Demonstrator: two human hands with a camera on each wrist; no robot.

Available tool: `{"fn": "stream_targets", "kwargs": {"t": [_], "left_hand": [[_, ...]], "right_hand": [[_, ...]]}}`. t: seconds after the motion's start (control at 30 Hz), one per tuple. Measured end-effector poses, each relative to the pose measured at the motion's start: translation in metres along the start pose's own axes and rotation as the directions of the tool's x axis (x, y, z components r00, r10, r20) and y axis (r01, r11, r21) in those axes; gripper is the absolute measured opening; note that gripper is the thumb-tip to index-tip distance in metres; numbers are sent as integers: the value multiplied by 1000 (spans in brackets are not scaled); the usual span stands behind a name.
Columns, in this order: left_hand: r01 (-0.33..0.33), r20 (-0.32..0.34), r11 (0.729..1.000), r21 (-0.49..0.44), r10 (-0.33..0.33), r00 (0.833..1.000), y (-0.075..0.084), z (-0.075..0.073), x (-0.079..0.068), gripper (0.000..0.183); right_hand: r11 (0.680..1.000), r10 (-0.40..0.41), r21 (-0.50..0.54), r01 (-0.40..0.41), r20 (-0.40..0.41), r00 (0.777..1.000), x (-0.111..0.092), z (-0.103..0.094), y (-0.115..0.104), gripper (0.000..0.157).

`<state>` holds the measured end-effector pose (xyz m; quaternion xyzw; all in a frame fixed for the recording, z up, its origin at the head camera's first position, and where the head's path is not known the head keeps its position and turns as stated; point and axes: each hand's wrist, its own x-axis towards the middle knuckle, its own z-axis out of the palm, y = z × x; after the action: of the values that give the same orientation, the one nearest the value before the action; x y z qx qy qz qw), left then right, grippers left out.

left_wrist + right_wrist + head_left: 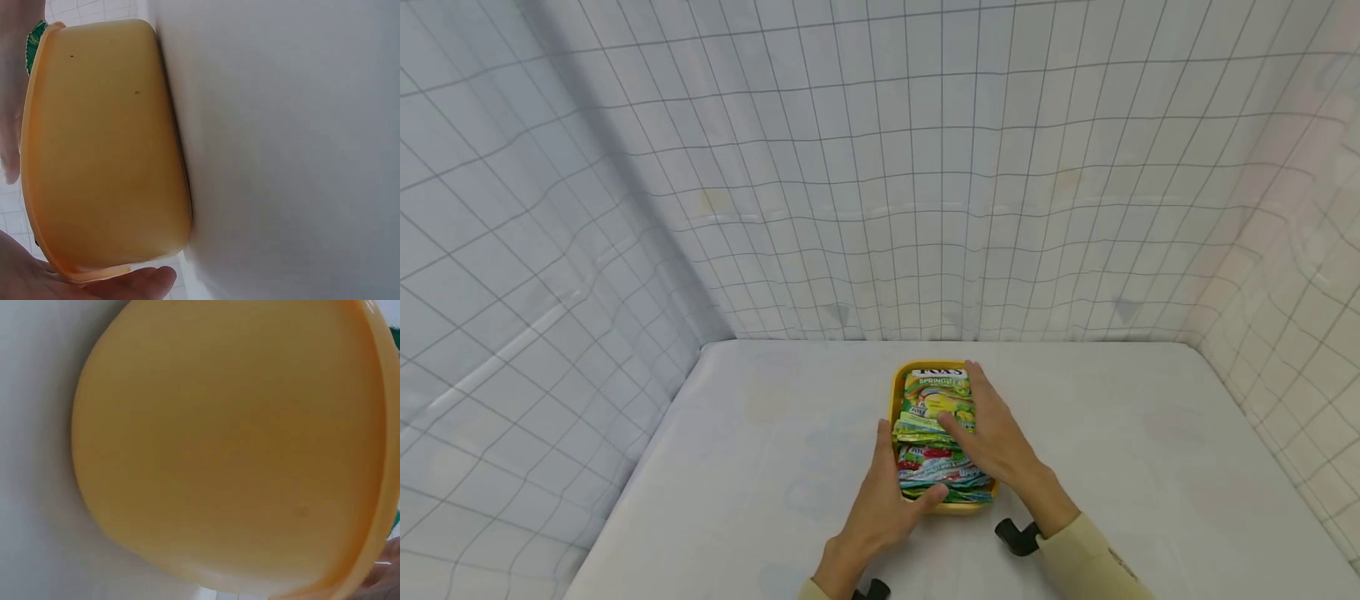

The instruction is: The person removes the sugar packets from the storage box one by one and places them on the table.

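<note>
A yellow plastic container (955, 509) stands on the white surface, filled with packets in two groups. The far group is green-and-yellow Fox's packets (935, 392) lettered "Spring Tea". Nearer lie packets with red and pale blue printing (942, 468). My left hand (883, 506) holds the near left corner, its fingers along the left wall and its thumb at the near rim. On the opposite side, my right hand (1002, 437) grips the right wall, its thumb reaching over the packets. The container's smooth outer wall (106, 144) fills much of the left wrist view.
The white table (760, 450) extends on both sides of the container. White grid-patterned sheets (925, 183) enclose it at the back and sides. A black mount (1018, 537) sits by the right wrist, another (874, 590) by the left.
</note>
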<state>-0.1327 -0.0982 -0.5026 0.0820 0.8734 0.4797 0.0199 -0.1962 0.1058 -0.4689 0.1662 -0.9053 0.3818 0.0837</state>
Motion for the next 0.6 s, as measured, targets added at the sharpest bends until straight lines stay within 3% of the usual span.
{"fn": "stream_targets", "kwargs": {"t": [0.3,0.6], "left_hand": [[-25,-16,999,-24,24,1000,-2,-1,1,125],[46,-10,999,2,-46,999,-4,1,-1,135]], "right_hand": [[998,0,66,0,-2,1000,5,9,-5,93],[998,11,70,-10,-13,1000,7,17,-9,90]]}}
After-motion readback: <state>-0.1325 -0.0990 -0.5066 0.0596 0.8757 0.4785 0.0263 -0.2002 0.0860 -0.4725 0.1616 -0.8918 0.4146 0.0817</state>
